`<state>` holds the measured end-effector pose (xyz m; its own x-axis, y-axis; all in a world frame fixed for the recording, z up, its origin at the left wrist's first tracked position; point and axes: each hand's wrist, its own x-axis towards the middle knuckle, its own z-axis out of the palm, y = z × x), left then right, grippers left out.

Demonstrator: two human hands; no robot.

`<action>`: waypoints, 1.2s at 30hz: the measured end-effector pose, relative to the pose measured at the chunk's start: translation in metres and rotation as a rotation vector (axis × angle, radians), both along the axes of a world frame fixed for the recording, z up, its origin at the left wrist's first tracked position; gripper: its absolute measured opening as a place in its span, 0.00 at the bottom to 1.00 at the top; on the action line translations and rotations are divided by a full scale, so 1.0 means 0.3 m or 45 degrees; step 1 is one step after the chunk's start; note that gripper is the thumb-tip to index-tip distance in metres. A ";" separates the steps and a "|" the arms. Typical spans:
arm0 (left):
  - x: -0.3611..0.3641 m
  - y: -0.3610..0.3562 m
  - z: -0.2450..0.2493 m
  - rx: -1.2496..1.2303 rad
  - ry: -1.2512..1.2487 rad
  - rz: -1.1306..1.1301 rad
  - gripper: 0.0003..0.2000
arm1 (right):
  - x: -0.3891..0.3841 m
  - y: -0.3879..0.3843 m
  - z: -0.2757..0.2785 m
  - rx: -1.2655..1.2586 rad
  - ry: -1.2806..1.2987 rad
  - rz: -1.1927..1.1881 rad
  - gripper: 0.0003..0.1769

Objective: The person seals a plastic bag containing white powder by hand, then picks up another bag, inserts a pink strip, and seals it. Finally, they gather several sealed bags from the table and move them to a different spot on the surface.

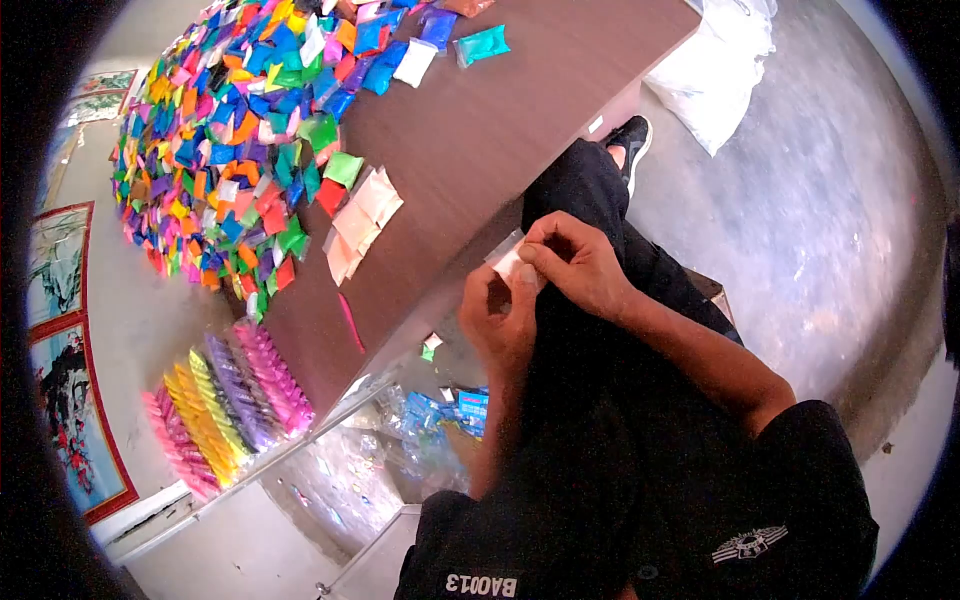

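Observation:
Both my hands meet over my lap, just off the table's edge. A small clear packet with pale content is between them. My left hand pinches its lower side with thumb and fingers. My right hand pinches its upper right side, the fingertips close to my left thumb. Nearest on the brown table lies an overlapping stack of pale peach packets. A thin pink strip rests below that stack.
A large heap of coloured packets covers the table's far left. Rows of pink, yellow and purple packets line its near left end. Clear and blue wrappers lie below the edge. A white bag stands on the floor beyond.

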<state>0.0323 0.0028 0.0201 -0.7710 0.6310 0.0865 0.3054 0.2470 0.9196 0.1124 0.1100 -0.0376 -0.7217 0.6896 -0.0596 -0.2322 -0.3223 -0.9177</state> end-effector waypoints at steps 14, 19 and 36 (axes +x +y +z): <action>-0.029 0.008 -0.055 0.109 -0.134 0.065 0.12 | 0.032 0.020 0.029 0.169 -0.041 0.127 0.14; -0.046 -0.020 -0.041 0.019 -0.392 0.007 0.10 | 0.028 0.023 0.046 0.065 -0.060 0.133 0.13; -0.023 -0.013 -0.040 -0.109 -0.394 -0.109 0.10 | -0.001 0.021 0.014 -0.140 -0.012 0.038 0.13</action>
<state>0.0256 -0.0011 0.0081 -0.6963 0.6893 -0.1998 0.0379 0.3133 0.9489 0.1121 0.1164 -0.0333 -0.7412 0.6565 -0.1403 -0.2127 -0.4278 -0.8785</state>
